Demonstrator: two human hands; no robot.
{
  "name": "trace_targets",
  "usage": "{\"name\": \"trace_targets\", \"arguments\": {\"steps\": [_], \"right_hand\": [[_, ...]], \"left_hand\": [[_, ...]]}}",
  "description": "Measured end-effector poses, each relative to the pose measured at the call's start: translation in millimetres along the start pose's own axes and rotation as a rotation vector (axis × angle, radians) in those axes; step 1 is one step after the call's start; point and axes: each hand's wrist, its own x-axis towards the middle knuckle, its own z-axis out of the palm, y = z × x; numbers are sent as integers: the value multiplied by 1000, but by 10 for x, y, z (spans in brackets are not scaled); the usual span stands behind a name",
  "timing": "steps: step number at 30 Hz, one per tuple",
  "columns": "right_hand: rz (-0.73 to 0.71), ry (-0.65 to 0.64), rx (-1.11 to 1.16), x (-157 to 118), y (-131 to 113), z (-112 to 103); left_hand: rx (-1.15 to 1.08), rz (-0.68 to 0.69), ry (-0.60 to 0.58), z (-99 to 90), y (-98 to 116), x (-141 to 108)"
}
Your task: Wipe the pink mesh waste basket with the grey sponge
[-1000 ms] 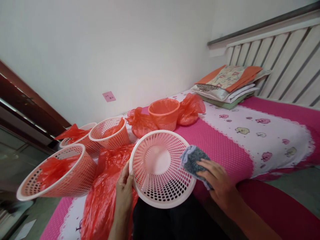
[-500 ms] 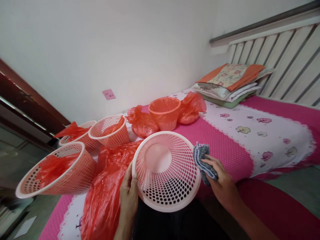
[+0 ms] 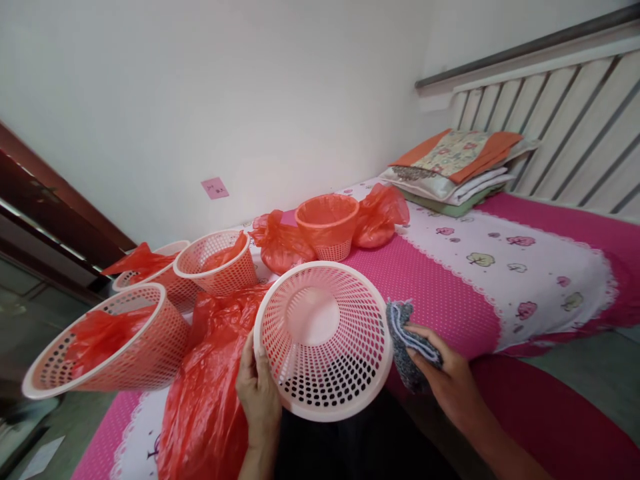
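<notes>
A pink perforated plastic basket (image 3: 314, 315) is tilted with its mouth toward me, above my lap. My left hand (image 3: 260, 390) grips its left rim, thumb on the near side. In my right hand (image 3: 443, 370) is a folded grey-blue cloth (image 3: 405, 343), pinched close beside the basket's right rim. A crumpled red plastic bag (image 3: 205, 400) lies on the bed just left of my left hand.
On the left, pink baskets (image 3: 173, 340) hold red bags. Further back, a red-lined basket (image 3: 327, 227) stands between two red bags (image 3: 377, 217). Folded bedding (image 3: 455, 163) is stacked near the white headboard (image 3: 560, 120). A red round surface (image 3: 555, 413) is at the lower right.
The basket and my left hand have shifted slightly left in the view. The cloth in my right hand hangs a little lower, and its folds have changed shape.
</notes>
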Motion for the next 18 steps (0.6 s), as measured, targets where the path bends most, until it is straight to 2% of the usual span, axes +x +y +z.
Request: {"name": "trace_targets", "arguments": {"steps": [4,7,11,13,18], "right_hand": [[25,0,7,-135,-14,-11],[148,14,84,-237,-60,34],[361,44,346,-397,-132,146],[422,56,418,-470,-170,174],[399,-36,253,-571,-236,106]], "left_hand": [[30,35,36,39,7,0],[-15,57,53,75,-22,16],[-12,73,83,105,-55,25],[10,81,81,109,-62,22],[56,80,93,109,-58,27]]}}
